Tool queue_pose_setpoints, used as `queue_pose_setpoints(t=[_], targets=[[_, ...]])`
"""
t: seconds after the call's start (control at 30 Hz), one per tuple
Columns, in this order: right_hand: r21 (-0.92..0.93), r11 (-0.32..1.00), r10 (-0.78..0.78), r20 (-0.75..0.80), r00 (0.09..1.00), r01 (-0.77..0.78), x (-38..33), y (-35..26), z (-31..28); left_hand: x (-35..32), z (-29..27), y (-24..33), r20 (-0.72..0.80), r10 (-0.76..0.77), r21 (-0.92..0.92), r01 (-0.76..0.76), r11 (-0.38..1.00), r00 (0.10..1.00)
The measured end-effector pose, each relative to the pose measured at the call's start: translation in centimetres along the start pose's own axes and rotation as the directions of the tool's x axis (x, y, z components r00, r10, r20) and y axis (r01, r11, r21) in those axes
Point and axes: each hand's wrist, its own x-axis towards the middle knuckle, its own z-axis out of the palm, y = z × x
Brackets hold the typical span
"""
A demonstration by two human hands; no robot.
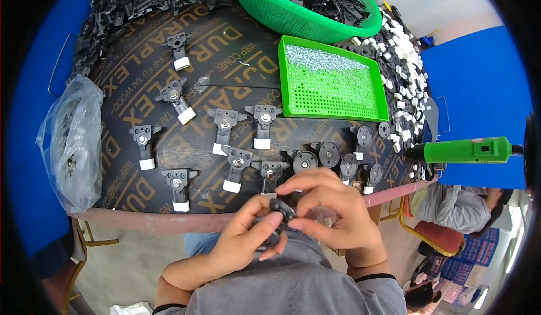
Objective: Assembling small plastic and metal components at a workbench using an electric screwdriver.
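Note:
In front of my body, just off the table's near edge, my left hand [245, 237] grips a black plastic part [283, 209] with a round disc face between thumb and fingers. My right hand [338, 209] meets it from the right, thumb and fingers bent in a pinch at the disc. Anything small in that pinch is hidden. Beyond my hands lie black assemblies with round discs [305, 163]. To their left are several black winged brackets [238, 160] with white end caps, some showing a metal piece in the middle.
A green perforated tray [335, 112] holds small silvery pieces, behind it a green basket [304, 25] of black parts. White caps [403, 89] and discs are heaped at right, near a green electric screwdriver [473, 150]. A clear plastic bag [76, 146] lies left. Another person [456, 208] sits at right.

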Motion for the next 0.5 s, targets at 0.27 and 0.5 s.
queue_pose_setpoints(t=[0.27, 0.5], targets=[[0.407, 0.913, -0.045, 0.135, 0.990, -0.014, -0.5, 1.6, -0.5, 0.8, -1.4, -1.7, 0.592, -0.270, -0.274, 0.504, 0.820, 0.760], [-0.183, 0.982, 0.038, -0.089, 0.995, -0.054, 3.5, 2.5, -0.7, 0.3, -0.7, -1.4, 0.329, -0.327, -0.155, 0.392, 0.907, 0.886]])
